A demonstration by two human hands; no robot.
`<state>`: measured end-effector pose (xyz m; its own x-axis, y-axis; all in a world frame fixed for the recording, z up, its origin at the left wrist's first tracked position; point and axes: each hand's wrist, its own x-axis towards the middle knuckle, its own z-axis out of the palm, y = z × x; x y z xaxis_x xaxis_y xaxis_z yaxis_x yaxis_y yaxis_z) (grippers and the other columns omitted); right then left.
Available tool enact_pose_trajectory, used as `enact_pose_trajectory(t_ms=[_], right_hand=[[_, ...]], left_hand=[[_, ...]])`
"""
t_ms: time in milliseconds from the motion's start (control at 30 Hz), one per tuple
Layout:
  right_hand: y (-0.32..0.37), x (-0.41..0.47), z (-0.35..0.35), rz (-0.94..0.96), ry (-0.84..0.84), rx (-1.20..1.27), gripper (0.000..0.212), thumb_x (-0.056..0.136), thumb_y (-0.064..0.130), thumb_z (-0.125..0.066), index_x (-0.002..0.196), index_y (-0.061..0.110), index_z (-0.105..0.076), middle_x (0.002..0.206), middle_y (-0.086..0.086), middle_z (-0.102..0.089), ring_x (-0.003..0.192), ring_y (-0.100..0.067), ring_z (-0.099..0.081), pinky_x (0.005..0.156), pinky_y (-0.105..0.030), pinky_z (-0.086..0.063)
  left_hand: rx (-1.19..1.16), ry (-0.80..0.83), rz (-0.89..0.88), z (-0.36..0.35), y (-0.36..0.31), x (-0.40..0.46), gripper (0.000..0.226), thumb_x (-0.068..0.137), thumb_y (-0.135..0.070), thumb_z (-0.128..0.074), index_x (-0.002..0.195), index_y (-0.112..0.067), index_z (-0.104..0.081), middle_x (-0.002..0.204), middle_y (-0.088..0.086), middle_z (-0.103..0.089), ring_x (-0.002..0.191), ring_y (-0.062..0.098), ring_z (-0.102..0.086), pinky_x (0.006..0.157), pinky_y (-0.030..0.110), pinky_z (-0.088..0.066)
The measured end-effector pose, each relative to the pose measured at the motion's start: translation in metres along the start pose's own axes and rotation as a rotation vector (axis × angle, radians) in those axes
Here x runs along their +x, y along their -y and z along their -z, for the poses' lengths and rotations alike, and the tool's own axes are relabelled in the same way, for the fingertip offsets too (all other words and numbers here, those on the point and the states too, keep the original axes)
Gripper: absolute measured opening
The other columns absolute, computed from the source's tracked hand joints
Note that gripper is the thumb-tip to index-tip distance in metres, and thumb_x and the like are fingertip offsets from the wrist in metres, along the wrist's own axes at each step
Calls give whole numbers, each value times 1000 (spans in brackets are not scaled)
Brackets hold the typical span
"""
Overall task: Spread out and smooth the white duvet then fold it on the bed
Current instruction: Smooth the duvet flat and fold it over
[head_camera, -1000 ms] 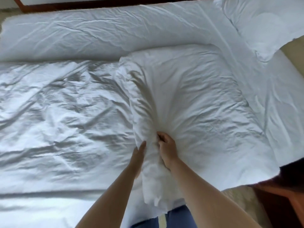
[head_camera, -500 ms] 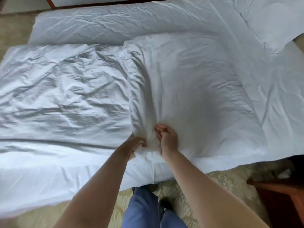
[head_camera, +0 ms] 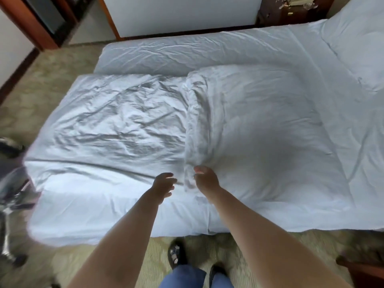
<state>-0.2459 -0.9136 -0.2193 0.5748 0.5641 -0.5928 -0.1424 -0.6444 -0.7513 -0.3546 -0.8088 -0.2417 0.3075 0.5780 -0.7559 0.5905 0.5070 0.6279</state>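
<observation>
The white duvet lies across the bed. Its right part is doubled over into a thick layer, while the left part is a single crumpled layer. A bunched ridge runs between the two, toward me. At the near end of that ridge my right hand grips the fabric with curled fingers, and creases pull toward it. My left hand hovers just left of the ridge with loosely curled fingers and holds nothing.
A white pillow lies at the bed's far right. My shoes stand on patterned carpet at the near edge. Wooden furniture is at the lower right, and a blurred dark metal object at the left.
My left hand has let go of the bunched duvet edge and moved slightly left. The view has pulled back, so more floor and the bed's left end show.
</observation>
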Motion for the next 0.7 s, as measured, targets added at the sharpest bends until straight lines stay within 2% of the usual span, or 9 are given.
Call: enact_pose_trajectory(t_ms=[33,100,200,333,400,433,567,700], right_hand=[[9,-2,-3,61,7,-120,43,90,7,-42,129,18,-56,134,-1,-55,119,-20,-53,91,-21,-41],[27,-10,-12,149,38,-302,49,91,9,-42,139,18,-45,143,-1,-48,124,-19,-50,92,-20,-39],[54,-15,-39,204,95,-447,57,89,11,-44,145,19,-36,147,-4,-42,130,-21,-45,105,-26,-37],[91,-20,-94,292,126,-575,59,91,14,-44,148,17,-31,153,-2,-33,139,-19,-34,109,-24,-29],[110,-21,-130,326,147,-620,60,93,15,-45,150,16,-28,155,-3,-29,141,-19,-29,110,-25,-27],[119,-22,-148,338,157,-639,60,93,15,-45,150,17,-27,155,-3,-29,141,-19,-29,111,-25,-26],[149,-18,-220,383,163,-667,59,94,17,-45,150,18,-27,155,-2,-28,141,-18,-29,111,-26,-27],[170,-10,-274,390,222,-720,59,94,17,-45,150,19,-26,156,0,-25,142,-17,-26,111,-26,-25]], left_hand=[[15,-17,-25,9,-5,-5,35,91,-5,-57,124,-15,-54,102,10,-57,87,21,-52,77,31,-42],[26,-51,-62,30,-11,-12,35,91,-6,-56,124,-16,-55,99,10,-56,89,22,-51,76,31,-42],[17,-76,-118,70,-21,-19,34,90,-6,-55,122,-17,-56,97,11,-55,89,22,-51,73,30,-42],[-12,-90,-153,142,-27,-15,28,92,-3,-53,116,-16,-56,72,4,-50,58,12,-46,48,20,-33],[-8,-104,-156,183,-25,-11,26,92,-3,-52,114,-16,-55,68,2,-48,45,6,-44,38,15,-32],[1,-112,-162,203,-23,-8,27,92,-3,-52,117,-15,-55,68,2,-48,44,6,-44,34,13,-31],[36,-128,-185,280,-20,13,32,95,-6,-47,127,-8,-52,86,8,-55,56,14,-40,41,19,-32],[43,-209,-167,337,-16,30,30,92,-8,-52,122,-10,-55,70,0,-51,51,10,-42,36,15,-32]])
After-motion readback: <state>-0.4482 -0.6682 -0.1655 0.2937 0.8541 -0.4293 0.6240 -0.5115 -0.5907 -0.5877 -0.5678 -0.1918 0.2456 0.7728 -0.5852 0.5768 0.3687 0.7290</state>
